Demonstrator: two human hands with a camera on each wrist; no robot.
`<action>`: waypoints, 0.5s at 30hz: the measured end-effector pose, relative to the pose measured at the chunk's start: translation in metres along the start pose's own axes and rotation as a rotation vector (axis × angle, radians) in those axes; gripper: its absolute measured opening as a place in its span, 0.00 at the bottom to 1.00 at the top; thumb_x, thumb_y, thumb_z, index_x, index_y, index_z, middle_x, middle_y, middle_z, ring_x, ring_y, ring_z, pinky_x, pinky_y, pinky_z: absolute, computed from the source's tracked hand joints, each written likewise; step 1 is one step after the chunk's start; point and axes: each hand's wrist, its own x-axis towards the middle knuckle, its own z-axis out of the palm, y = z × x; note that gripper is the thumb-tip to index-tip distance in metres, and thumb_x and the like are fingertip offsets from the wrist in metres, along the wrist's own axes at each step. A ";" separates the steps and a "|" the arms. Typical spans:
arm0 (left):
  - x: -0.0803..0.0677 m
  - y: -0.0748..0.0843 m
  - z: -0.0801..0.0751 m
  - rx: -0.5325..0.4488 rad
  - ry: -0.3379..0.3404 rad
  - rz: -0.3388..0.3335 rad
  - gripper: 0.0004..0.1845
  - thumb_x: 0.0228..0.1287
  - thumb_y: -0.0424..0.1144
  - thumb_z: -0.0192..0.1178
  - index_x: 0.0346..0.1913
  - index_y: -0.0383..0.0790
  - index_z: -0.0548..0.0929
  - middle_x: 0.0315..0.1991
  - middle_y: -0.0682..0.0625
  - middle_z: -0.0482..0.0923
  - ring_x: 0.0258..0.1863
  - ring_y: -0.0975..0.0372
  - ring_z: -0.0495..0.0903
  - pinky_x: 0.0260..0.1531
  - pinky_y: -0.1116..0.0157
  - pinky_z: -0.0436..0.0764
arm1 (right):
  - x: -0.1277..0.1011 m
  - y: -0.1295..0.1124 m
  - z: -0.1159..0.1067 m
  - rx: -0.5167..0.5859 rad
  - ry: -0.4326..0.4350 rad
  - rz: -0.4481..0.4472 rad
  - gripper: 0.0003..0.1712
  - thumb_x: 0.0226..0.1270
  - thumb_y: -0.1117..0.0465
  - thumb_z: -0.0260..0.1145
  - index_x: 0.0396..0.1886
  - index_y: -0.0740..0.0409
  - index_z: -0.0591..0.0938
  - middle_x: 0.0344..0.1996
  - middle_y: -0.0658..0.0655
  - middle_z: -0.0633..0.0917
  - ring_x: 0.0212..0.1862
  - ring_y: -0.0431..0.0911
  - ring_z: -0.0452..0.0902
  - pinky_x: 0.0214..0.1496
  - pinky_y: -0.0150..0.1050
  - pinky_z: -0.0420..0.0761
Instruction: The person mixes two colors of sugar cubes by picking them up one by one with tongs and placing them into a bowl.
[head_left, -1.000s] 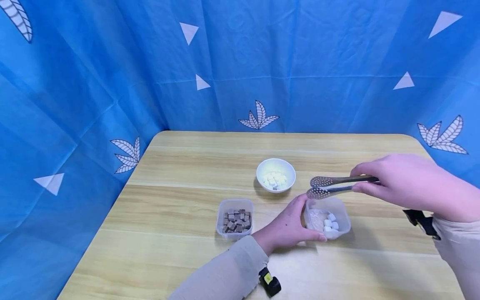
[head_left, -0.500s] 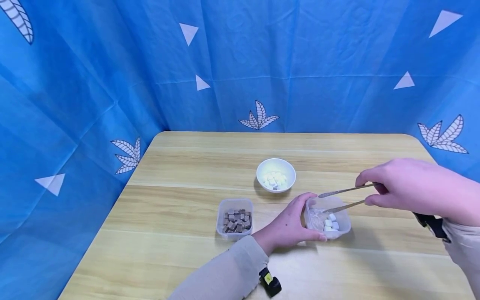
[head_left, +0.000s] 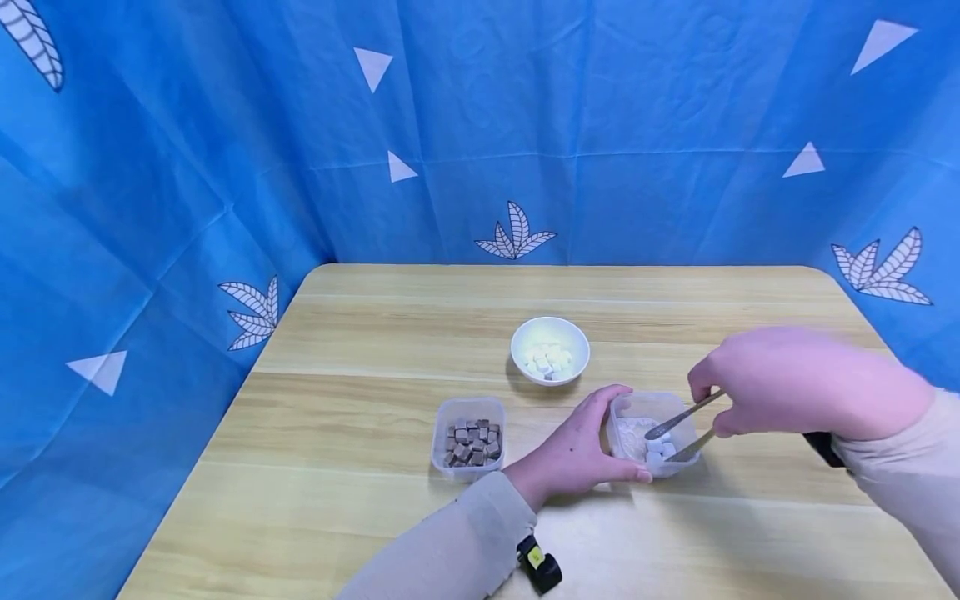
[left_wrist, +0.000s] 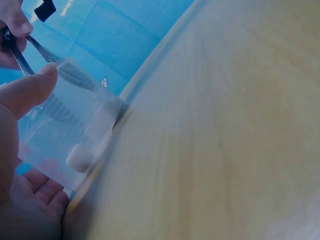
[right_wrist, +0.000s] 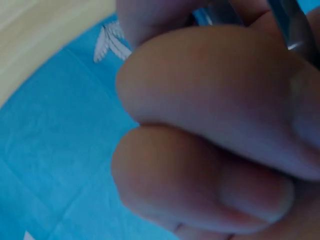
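The right hand (head_left: 787,382) pinches metal tongs (head_left: 678,432), tips narrow around small white cubes (head_left: 660,448); these look light and crumbly. The left hand (head_left: 573,450) grips the tub (head_left: 678,404).

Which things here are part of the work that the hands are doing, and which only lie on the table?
In use:
- left hand, gripping the clear box
- right hand, holding the tongs
- white cubes in that box, at the tong tips
- white bowl, with similar white cubes inside

Lying about:
- box of brown cubes
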 end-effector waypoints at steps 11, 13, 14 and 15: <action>0.000 -0.001 0.000 -0.037 -0.001 -0.008 0.55 0.46 0.53 0.81 0.75 0.66 0.58 0.70 0.63 0.63 0.66 0.68 0.66 0.69 0.59 0.64 | 0.012 -0.003 0.009 -0.041 0.118 0.025 0.17 0.50 0.52 0.81 0.40 0.42 0.86 0.36 0.44 0.86 0.30 0.40 0.77 0.30 0.48 0.80; 0.000 0.000 -0.001 -0.036 -0.001 -0.009 0.55 0.46 0.53 0.81 0.76 0.65 0.58 0.70 0.63 0.62 0.66 0.68 0.66 0.69 0.59 0.64 | 0.010 -0.003 0.008 -0.042 0.147 0.015 0.17 0.51 0.51 0.81 0.40 0.41 0.86 0.36 0.43 0.86 0.30 0.40 0.78 0.29 0.48 0.80; 0.000 0.000 -0.001 -0.034 -0.001 -0.009 0.55 0.46 0.53 0.81 0.76 0.64 0.58 0.70 0.63 0.62 0.66 0.68 0.65 0.69 0.58 0.65 | 0.009 -0.003 0.008 -0.046 0.162 0.006 0.17 0.51 0.51 0.81 0.40 0.41 0.86 0.36 0.43 0.86 0.30 0.40 0.78 0.29 0.48 0.80; 0.000 0.000 -0.001 -0.032 -0.001 -0.008 0.56 0.46 0.53 0.81 0.76 0.63 0.58 0.71 0.62 0.62 0.66 0.68 0.65 0.69 0.58 0.65 | 0.007 -0.003 0.007 -0.048 0.174 -0.002 0.17 0.51 0.51 0.81 0.40 0.40 0.86 0.35 0.42 0.86 0.30 0.40 0.78 0.29 0.48 0.80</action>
